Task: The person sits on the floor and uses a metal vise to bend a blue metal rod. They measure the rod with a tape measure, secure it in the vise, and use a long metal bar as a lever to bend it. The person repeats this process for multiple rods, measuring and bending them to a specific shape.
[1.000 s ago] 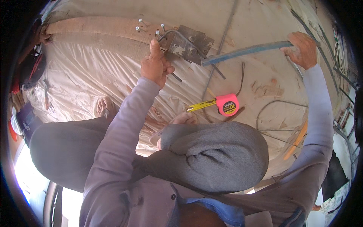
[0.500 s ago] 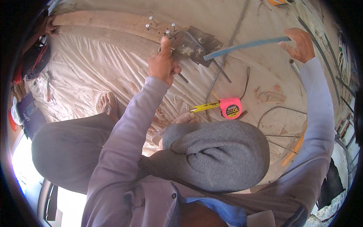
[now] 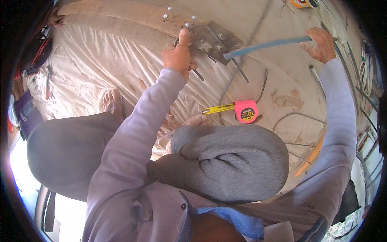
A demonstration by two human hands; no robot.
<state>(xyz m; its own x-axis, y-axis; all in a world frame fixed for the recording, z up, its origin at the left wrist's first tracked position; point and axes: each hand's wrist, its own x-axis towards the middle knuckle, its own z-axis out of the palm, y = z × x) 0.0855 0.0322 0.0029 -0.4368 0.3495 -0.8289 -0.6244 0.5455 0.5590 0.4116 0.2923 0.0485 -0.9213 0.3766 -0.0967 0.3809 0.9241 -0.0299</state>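
Note:
My left hand (image 3: 176, 57) is closed around a bent metal rod (image 3: 241, 73) at the wooden board, its thumb pointing up beside the bolts. The rod curves past the bolts (image 3: 187, 25) and over a dark metal plate (image 3: 217, 40) fixed on the board's end. One straight end of it shows below my left hand, the other beyond the plate. Out to the right, my right hand (image 3: 318, 45) grips the end of a long blue metal bar (image 3: 268, 46). The bar's other end meets the rod at the plate's right edge.
A pink tape measure (image 3: 246, 111) with a short length of yellow blade out lies on the sheet-covered floor before my right knee. The wooden board (image 3: 117, 22) runs off to the upper left. Thin rods (image 3: 300, 115) lie at right; a yellow container (image 3: 303, 3) stands at the top.
The view has shifted slightly, so the board and plate appear a little higher and further right. Both hands keep their holds, and the bar stays against the rod.

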